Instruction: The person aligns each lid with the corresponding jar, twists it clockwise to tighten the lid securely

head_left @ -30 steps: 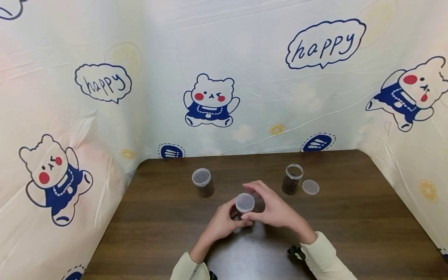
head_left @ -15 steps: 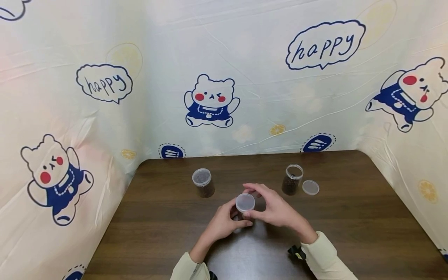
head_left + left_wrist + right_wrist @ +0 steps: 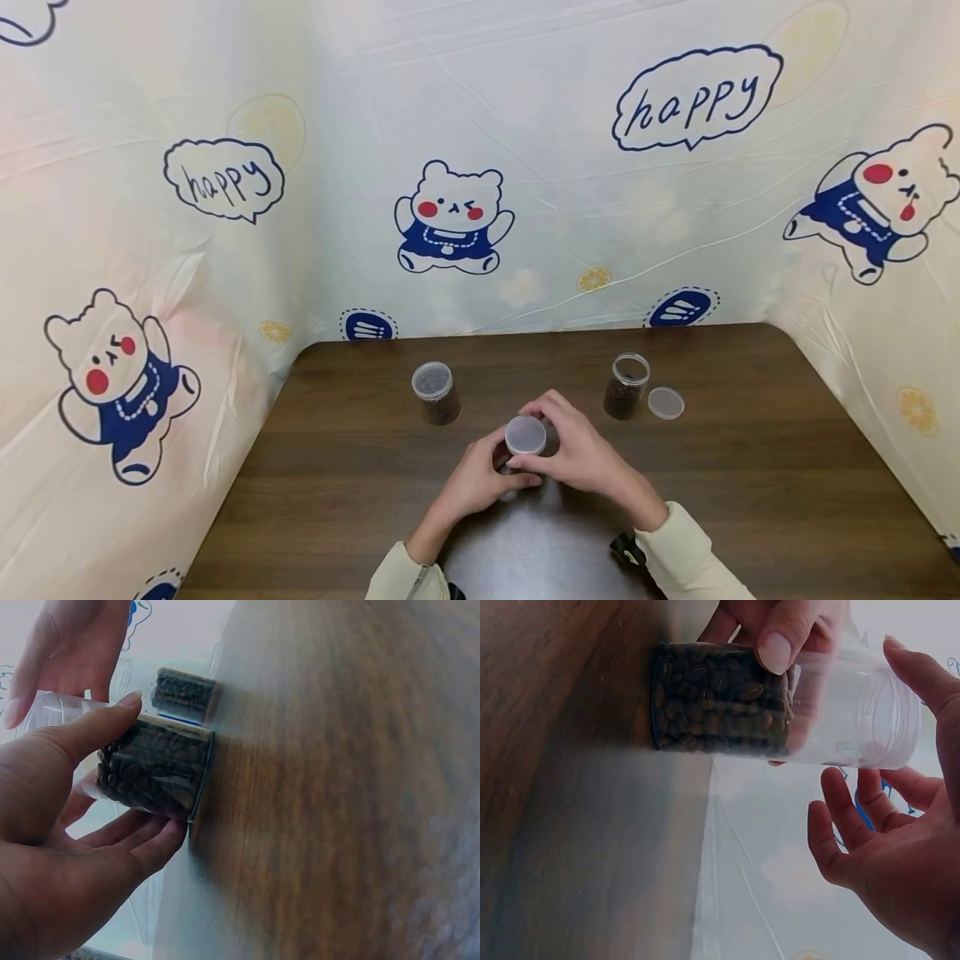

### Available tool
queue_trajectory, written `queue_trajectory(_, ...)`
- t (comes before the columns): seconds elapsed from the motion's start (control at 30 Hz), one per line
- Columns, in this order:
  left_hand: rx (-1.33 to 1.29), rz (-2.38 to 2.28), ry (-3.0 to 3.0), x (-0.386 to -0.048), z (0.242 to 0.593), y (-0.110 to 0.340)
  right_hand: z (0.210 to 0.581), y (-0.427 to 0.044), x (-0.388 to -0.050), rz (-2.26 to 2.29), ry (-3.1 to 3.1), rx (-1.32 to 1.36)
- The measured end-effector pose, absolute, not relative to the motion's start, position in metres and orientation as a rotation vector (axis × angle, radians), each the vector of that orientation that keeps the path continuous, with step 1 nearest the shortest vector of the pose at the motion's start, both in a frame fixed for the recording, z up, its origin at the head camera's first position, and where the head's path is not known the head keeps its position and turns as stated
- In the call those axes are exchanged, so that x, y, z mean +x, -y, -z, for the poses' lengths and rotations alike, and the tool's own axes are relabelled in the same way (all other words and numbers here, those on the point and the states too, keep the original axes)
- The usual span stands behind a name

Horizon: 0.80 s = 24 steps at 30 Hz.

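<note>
Near the middle of the bench (image 3: 345, 500), between both hands, a jar (image 3: 840, 727) stands upright with its lid (image 3: 525, 435) on, its lower part filled with dark beans (image 3: 712, 697). What changes over the last second is the right hand (image 3: 581, 450): its wrist comes inward, and its thumb slides across the near side of the lid while the other fingers draw closer on the far side. The left hand (image 3: 474, 477) keeps its place, fingers and thumb wrapped around the jar's lower half. The right fingers are spread apart and relaxed around the top; the right wrist view shows the thumb just off the jar, and whether any other finger touches the lid cannot be told.

For the work in hand, this shift seems to be a change of hold at the lid rather than a move of the jar, which stays where it was with its base apparently on the bench. Whether the lid sits tight or loose is not visible. Behind, the left jar (image 3: 435, 404) and the right jar (image 3: 627, 392) have not moved; the right one looks uncovered, with a loose lid (image 3: 666, 402) lying flat just beside it. So the change seems to concern only the middle jar's top.
</note>
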<state>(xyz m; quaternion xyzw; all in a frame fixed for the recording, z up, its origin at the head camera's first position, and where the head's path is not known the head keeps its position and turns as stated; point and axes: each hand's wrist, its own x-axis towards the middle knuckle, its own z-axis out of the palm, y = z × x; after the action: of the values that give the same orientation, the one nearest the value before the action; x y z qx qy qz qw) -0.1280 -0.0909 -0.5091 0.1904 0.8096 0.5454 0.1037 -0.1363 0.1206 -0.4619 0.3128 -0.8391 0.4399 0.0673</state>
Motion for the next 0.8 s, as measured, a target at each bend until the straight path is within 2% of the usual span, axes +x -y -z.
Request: queue_trajectory(0.8,0.562,-1.639,-2.351,-0.129,0.51,0.09,0.455,-0.137,-0.141,-1.393,2.519,1.194)
